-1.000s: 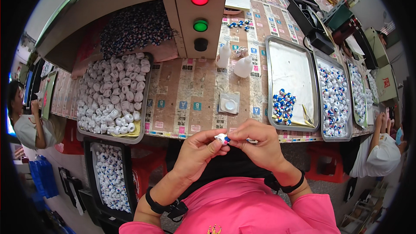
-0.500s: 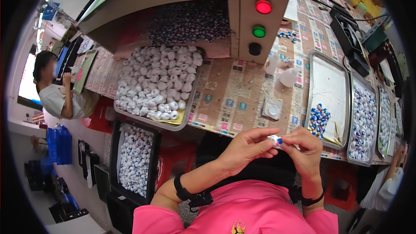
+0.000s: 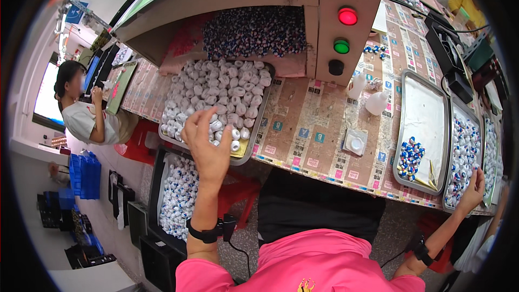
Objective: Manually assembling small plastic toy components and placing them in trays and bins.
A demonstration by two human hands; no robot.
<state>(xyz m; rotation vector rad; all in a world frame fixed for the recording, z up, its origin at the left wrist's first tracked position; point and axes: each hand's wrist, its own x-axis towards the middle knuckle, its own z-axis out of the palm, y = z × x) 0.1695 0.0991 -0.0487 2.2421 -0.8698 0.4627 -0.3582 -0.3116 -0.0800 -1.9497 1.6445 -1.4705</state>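
Our left hand (image 3: 210, 150) is spread, thumb and fingers apart, over the near edge of the left tray (image 3: 261, 114) of white balls (image 3: 232, 92); we cannot tell whether it touches them. Our right hand (image 3: 471, 196) is beside the far-right tray (image 3: 447, 204) of blue-and-white balls (image 3: 464, 146), its grip unclear to us. Between our hands, two white bottles (image 3: 377, 104) stand on the patterned table (image 3: 297, 109).

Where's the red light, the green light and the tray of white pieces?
Red light (image 3: 347, 15): head view, middle of its face.
Green light (image 3: 341, 46): head view, middle of its face.
Tray of white pieces (image 3: 261, 116): head view, right rim.
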